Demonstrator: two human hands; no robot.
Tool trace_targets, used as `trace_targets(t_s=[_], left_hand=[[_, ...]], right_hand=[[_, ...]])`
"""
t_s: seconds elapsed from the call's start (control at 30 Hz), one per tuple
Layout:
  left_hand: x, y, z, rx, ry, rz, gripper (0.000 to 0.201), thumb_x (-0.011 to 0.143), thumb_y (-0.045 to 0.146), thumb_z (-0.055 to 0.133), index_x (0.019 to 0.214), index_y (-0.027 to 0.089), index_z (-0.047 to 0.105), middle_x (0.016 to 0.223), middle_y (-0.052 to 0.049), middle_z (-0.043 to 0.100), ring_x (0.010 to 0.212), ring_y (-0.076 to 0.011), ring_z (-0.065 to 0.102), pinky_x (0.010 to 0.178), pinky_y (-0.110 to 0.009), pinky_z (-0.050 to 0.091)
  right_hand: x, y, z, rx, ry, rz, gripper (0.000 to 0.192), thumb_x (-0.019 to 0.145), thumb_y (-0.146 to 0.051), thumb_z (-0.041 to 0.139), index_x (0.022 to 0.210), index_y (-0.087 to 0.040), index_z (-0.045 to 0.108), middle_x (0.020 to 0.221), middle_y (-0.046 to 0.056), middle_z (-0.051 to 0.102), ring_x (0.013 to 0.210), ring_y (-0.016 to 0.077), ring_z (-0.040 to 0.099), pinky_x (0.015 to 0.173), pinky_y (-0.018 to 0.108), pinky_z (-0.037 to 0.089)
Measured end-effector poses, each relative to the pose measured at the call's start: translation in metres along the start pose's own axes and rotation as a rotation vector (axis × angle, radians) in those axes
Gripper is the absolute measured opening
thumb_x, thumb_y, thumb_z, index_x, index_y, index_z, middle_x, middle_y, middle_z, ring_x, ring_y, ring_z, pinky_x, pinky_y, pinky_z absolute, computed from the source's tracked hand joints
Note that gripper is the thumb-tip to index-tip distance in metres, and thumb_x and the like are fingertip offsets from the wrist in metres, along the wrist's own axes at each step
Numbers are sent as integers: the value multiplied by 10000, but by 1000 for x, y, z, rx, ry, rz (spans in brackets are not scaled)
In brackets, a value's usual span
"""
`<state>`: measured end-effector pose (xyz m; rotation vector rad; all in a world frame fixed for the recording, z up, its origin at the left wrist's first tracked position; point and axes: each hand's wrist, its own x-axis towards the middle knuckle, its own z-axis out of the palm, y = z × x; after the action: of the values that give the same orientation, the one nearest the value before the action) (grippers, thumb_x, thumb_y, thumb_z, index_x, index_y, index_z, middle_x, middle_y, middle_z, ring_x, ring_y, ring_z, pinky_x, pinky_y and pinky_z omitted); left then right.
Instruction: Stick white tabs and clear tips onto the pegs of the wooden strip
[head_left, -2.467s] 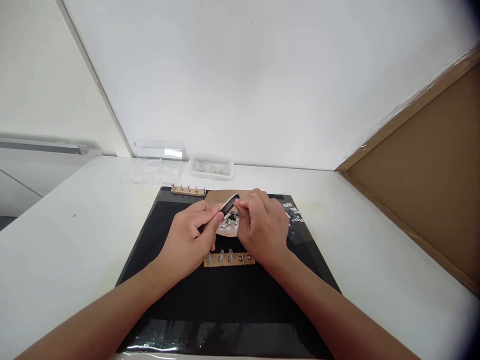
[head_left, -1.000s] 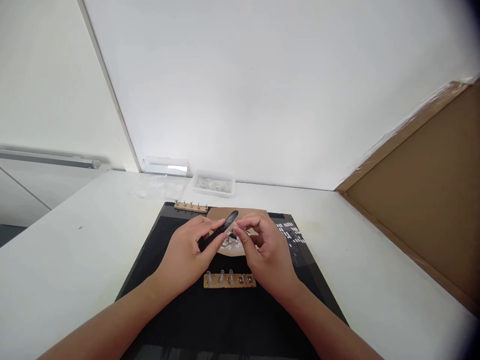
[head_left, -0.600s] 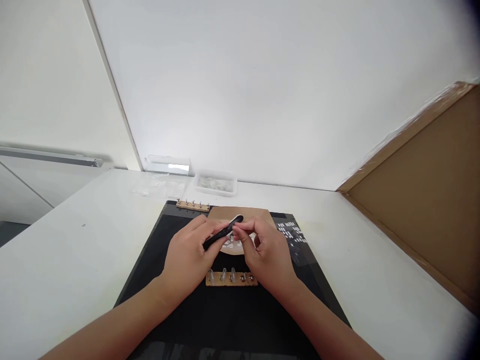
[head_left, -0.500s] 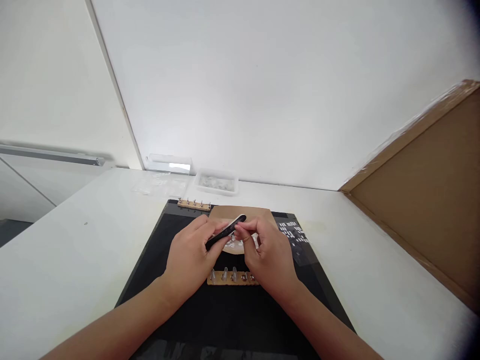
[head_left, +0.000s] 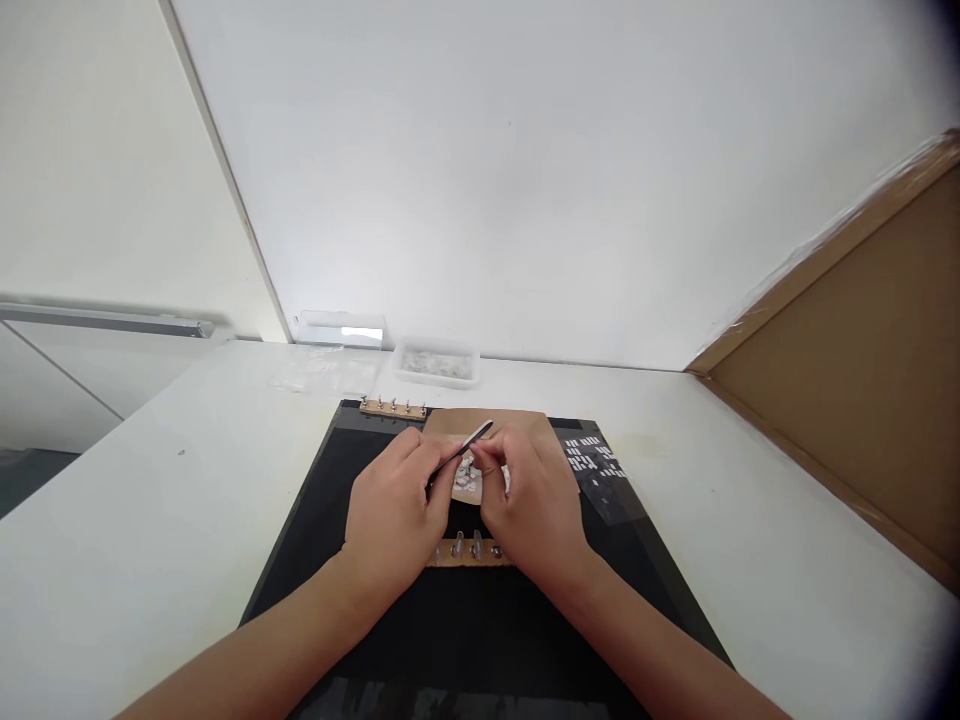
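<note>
White table [head_left: 112,560] meeting a plain white wall [head_left: 525,180] at its far edge — brown board [head_left: 862,380] leaning along the right edge; even, soft light.

Both hands crowd the middle of the black mat [head_left: 360,600], over the brown card [head_left: 517,425] and the near wooden strip [head_left: 469,549]. A second strip [head_left: 392,407] and a clear tray [head_left: 437,364] block the far edge. The table [head_left: 150,520] lies bare to either side; a cardboard panel [head_left: 847,370] walls the right.
</note>
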<state>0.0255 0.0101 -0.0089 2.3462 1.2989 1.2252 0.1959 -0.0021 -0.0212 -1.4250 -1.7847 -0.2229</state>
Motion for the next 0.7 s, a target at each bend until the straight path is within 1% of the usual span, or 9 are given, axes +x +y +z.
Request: trace_targets(t_s=[0.07, 0.13, 0.23, 0.37, 0.5, 0.6, 0.7], left_hand=[[0, 2, 1, 7, 27, 30, 201, 1039, 199, 607, 1142, 205, 781, 896, -38, 704, 805, -165, 673, 687, -271, 485], [-1, 2, 1, 19, 48, 51, 190, 1043, 205, 600, 1113, 196, 776, 883, -41, 700, 791, -163, 665, 678, -269, 480], [-2, 3, 2, 31, 64, 57, 182, 1049, 216, 591, 1045, 202, 772, 849, -33, 691, 751, -154, 651, 652, -263, 470], [-2, 2, 3, 8, 87, 69, 201, 1060, 212, 563, 1083, 203, 763, 877, -42, 700, 776, -158, 657, 673, -266, 490], [-3, 3, 2, 18, 70, 49, 198, 1049, 198, 575, 1054, 201, 773, 860, -36, 684, 736, -152, 632, 655, -264, 471], [-4, 3, 2, -11, 59, 41, 206, 1052, 201, 571, 1091, 195, 773, 862, -38, 670, 752, -154, 630, 666, -262, 470], [-6, 3, 2, 2, 42, 31, 207, 1053, 208, 570, 1040, 187, 776, 801, -25, 621, 692, -149, 580, 636, -266, 443]], right_hand=[[2, -1, -2, 45, 0, 69, 164, 1034, -217, 568, 871, -238, 563, 801, 21, 706, 711, 214, 644, 640, 338, 431], [3, 0, -4, 87, 2, 108, 159, 1024, -216, 580, 867, -237, 569, 813, 20, 705, 726, 211, 652, 646, 335, 442], [4, 0, -4, 118, -24, 99, 169, 1018, -212, 578, 852, -239, 567, 780, 10, 700, 703, 205, 650, 638, 335, 442], [4, -1, -3, 139, 17, 115, 174, 1032, -229, 581, 859, -241, 572, 804, 12, 716, 722, 203, 657, 651, 332, 455], [4, -3, -3, 151, -15, 42, 180, 1028, -199, 572, 852, -239, 572, 754, 0, 692, 697, 200, 635, 667, 337, 452], [4, -4, -5, 157, 15, 54, 177, 1037, -202, 575, 863, -239, 573, 798, 8, 710, 739, 204, 654, 692, 340, 460], [4, -3, -6, 149, 16, 44, 179, 1039, -187, 558, 868, -240, 561, 804, 10, 716, 741, 208, 652, 705, 352, 458]])
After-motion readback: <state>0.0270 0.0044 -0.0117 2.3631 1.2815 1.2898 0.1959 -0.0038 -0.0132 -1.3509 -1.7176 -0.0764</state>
